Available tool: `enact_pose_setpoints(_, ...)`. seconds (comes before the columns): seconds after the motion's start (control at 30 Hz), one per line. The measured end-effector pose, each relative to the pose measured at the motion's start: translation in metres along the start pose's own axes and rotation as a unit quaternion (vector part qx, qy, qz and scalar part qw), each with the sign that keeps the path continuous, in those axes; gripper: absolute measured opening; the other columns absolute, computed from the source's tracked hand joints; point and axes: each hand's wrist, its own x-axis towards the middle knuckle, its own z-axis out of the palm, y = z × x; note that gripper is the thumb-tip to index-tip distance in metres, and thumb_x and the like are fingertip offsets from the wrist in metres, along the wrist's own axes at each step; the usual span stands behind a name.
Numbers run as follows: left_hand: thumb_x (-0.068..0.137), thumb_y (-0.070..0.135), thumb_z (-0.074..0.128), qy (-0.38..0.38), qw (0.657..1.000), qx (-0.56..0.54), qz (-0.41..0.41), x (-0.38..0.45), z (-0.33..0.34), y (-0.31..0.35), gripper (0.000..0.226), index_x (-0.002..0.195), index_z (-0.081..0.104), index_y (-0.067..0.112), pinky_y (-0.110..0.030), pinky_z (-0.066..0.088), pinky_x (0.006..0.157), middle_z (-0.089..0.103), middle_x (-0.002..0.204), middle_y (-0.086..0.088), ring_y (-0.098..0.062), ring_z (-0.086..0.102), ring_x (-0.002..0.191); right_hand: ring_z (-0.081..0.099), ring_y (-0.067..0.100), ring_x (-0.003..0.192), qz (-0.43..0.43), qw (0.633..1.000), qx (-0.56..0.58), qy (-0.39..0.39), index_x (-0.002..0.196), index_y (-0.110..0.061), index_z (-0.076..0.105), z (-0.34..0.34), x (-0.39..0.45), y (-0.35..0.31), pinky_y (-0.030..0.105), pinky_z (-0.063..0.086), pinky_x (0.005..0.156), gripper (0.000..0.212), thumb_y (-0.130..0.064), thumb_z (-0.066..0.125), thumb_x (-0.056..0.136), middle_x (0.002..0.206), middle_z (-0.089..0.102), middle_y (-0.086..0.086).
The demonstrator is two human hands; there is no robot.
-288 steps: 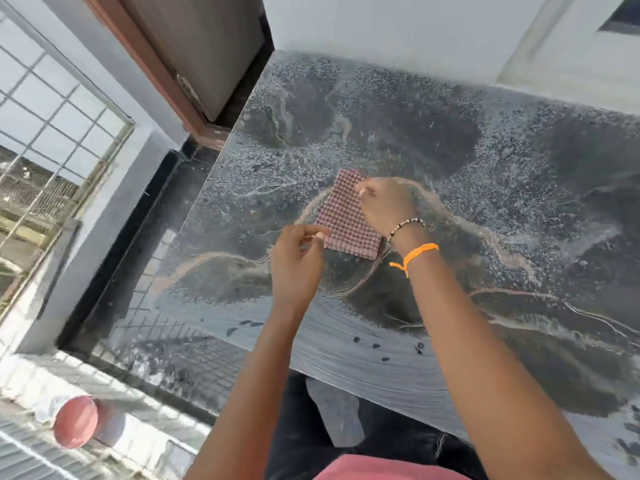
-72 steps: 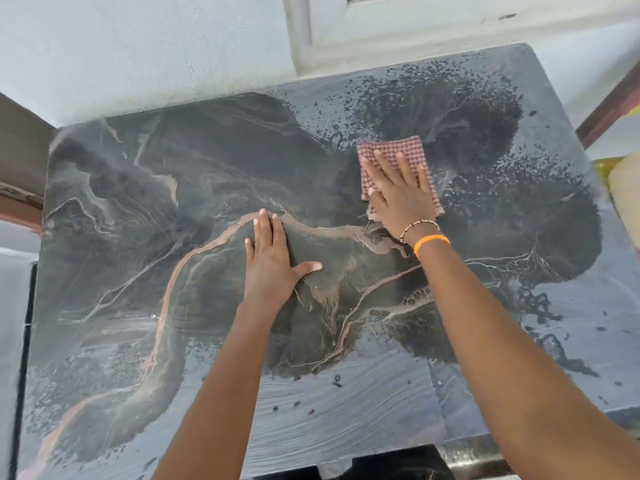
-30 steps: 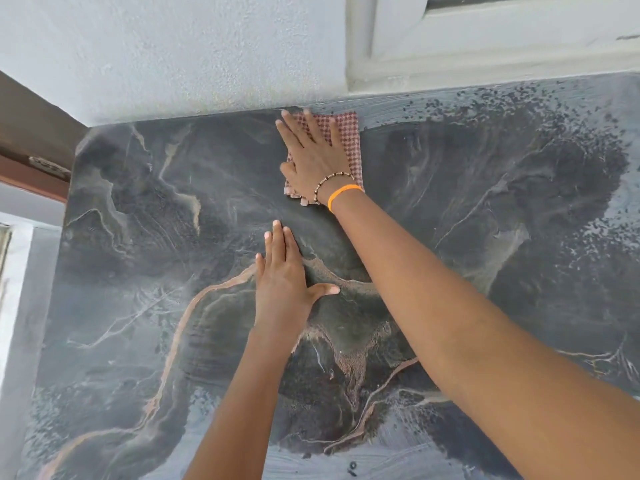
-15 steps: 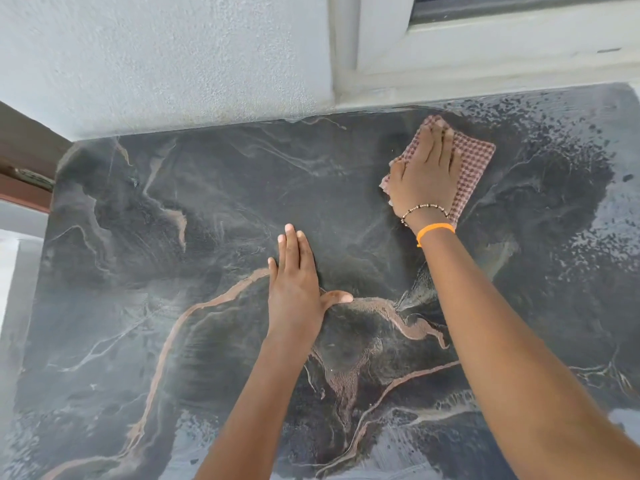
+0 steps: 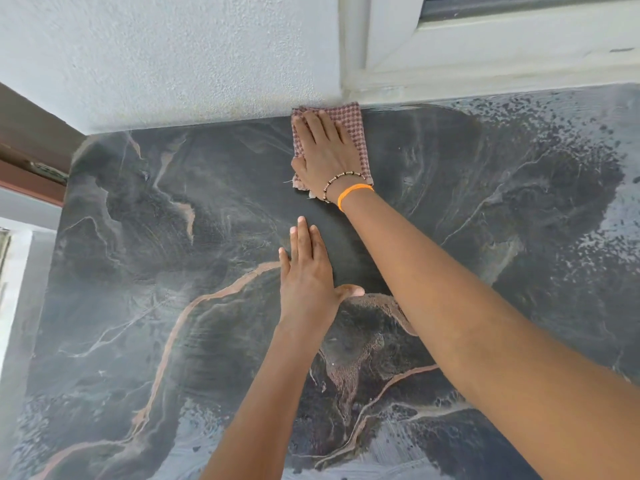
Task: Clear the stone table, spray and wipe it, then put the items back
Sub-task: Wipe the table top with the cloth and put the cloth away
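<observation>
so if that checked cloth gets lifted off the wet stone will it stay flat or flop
The red-and-white checked woven cloth would probably flop: it looks thin and folded, with a frayed edge near the wrist. It is likely damp, since the dark veined stone table shows wet streaks, so it may cling slightly. Under the flat right hand it should slide easily.

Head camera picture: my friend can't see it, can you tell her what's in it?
A person's right hand presses a red checked cloth flat on a dark stone table, right against the white wall. The left hand lies flat mid-table, and droplets speckle the right side.
</observation>
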Motion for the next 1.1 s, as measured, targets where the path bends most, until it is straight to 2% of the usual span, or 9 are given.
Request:
enact_pose_setpoints(0.2,0.075,0.057,0.060,-0.019,0.995,0.009,0.099,0.000,0.009,0.034,0.112,0.145,-0.012,0.007,-0.038,-0.005,0.116,-0.022,0.155,-0.006,-0.022,-0.021,0.142,0.021,0.027,0.141,0.106,0.993,-0.004,0.046,0.144,-0.013,0.024,-0.021,-0.040,0.104,0.041,0.018,0.115,0.059,-0.028,0.040,0.089,0.152,0.025,0.006)
enact_pose_setpoints(0.37,0.072,0.056,0.063,-0.052,0.993,0.018,0.106,0.001,0.016,0.044,0.119,0.143,-0.018,0.006,-0.038,-0.006,0.116,-0.025,0.154,-0.005,-0.021,-0.022,0.142,0.016,0.029,0.144,0.234,0.970,0.013,0.062,0.146,-0.015,0.022,-0.042,-0.072,0.192,0.045,0.015,0.117,0.057,-0.026,0.040,0.092,0.155,0.021,0.006)
enact_pose_setpoints(0.47,0.070,0.057,0.062,-0.047,0.994,0.017,0.100,0.001,0.018,0.042,0.120,0.144,-0.018,0.006,-0.037,-0.006,0.116,-0.025,0.154,-0.004,-0.020,-0.022,0.142,0.011,0.026,0.145,0.310,0.948,0.023,0.069,0.147,-0.016,0.019,-0.041,-0.104,0.208,0.046,0.010,0.118,0.057,-0.026,0.037,0.094,0.157,0.016,0.004)
enact_pose_setpoints(0.57,0.069,0.058,0.063,-0.037,0.994,0.010,0.105,0.003,0.021,0.043,0.120,0.144,-0.017,0.007,-0.036,-0.006,0.116,-0.024,0.154,-0.004,-0.019,-0.021,0.142,0.008,0.026,0.146,0.366,0.927,0.037,0.079,0.148,-0.017,0.014,-0.033,-0.128,0.183,0.049,0.005,0.118,0.059,-0.027,0.035,0.094,0.158,0.011,0.002)
enact_pose_setpoints(0.63,0.068,0.057,0.063,-0.027,0.994,0.005,0.107,0.003,0.023,0.042,0.120,0.145,-0.014,0.007,-0.036,-0.005,0.116,-0.022,0.155,-0.004,-0.019,-0.019,0.142,0.006,0.027,0.146,0.335,0.939,0.035,0.073,0.149,-0.017,0.011,-0.024,-0.132,0.148,0.050,0.004,0.117,0.061,-0.028,0.034,0.094,0.159,0.009,0.002)
enact_pose_setpoints(0.73,0.066,0.056,0.067,-0.020,0.994,-0.008,0.111,0.003,0.023,0.042,0.121,0.146,-0.010,0.007,-0.037,-0.003,0.116,-0.018,0.156,-0.005,-0.020,-0.015,0.143,0.004,0.025,0.147,0.175,0.983,0.026,0.036,0.149,-0.021,0.007,-0.007,-0.117,0.090,0.047,0.000,0.117,0.063,-0.033,0.033,0.093,0.159,0.007,-0.001)
enact_pose_setpoints(0.83,0.068,0.057,0.065,-0.006,0.993,-0.026,0.112,-0.004,0.023,0.041,0.118,0.146,-0.008,0.007,-0.037,-0.002,0.116,-0.014,0.156,-0.005,-0.021,-0.012,0.144,0.007,0.020,0.147,0.050,0.999,0.003,-0.005,0.149,-0.025,0.009,-0.007,-0.092,0.074,0.044,0.002,0.118,0.061,-0.033,0.032,0.093,0.158,0.011,-0.006)
enact_pose_setpoints(0.93,0.072,0.061,0.057,0.012,0.994,-0.022,0.108,-0.019,0.029,0.041,0.113,0.146,-0.008,0.006,-0.036,-0.004,0.116,-0.015,0.156,-0.006,-0.021,-0.014,0.144,0.006,0.018,0.147,0.070,0.997,-0.002,-0.012,0.148,-0.028,0.009,-0.018,-0.080,0.110,0.049,0.004,0.117,0.059,-0.033,0.030,0.094,0.158,0.010,-0.009)
enact_pose_setpoints(1.1,0.073,0.059,0.060,-0.005,0.994,-0.027,0.108,-0.030,0.040,0.043,0.115,0.145,-0.015,0.009,-0.037,-0.006,0.116,-0.025,0.154,-0.004,-0.020,-0.019,0.143,0.005,0.019,0.147,0.228,0.973,0.012,0.040,0.148,-0.029,0.011,-0.033,-0.130,0.204,0.056,0.001,0.115,0.057,-0.034,0.030,0.095,0.158,0.009,-0.010)
